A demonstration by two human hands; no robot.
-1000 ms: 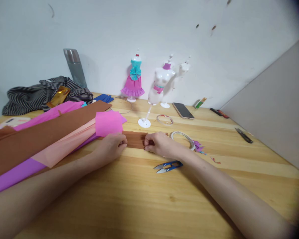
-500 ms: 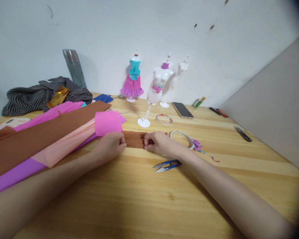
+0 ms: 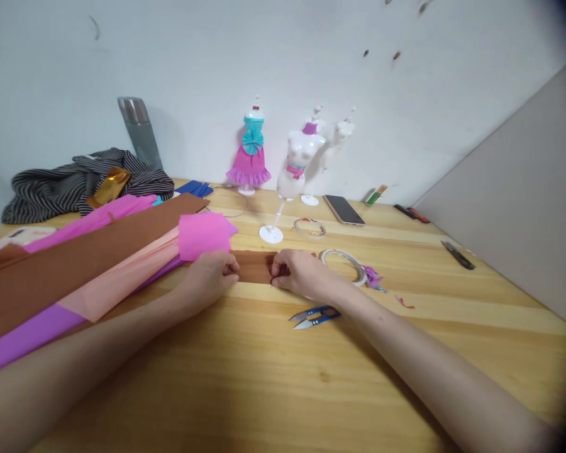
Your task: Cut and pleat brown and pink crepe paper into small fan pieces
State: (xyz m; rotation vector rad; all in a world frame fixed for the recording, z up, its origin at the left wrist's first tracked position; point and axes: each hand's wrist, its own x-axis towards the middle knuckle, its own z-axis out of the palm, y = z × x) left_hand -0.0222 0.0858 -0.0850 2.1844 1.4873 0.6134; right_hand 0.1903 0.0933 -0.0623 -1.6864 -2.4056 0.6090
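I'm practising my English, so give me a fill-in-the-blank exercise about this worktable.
The left hand and right hand hold a strip whose colour is ____.
The snips beside the right forearm have ____ handles.
The cloth near the bottle is patterned with ____.

Missing words: brown; blue; stripes.

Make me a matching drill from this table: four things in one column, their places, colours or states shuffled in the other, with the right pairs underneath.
Things:
1. Snips
2. Phone
3. Brown strip
4. Bottle

Places, colours or states:
A. Behind the striped cloth
B. Blue handles, blades apart
C. Held between the left hand and the right hand
D. Lying flat, dark screen up

Right pairs: 1-B, 2-D, 3-C, 4-A
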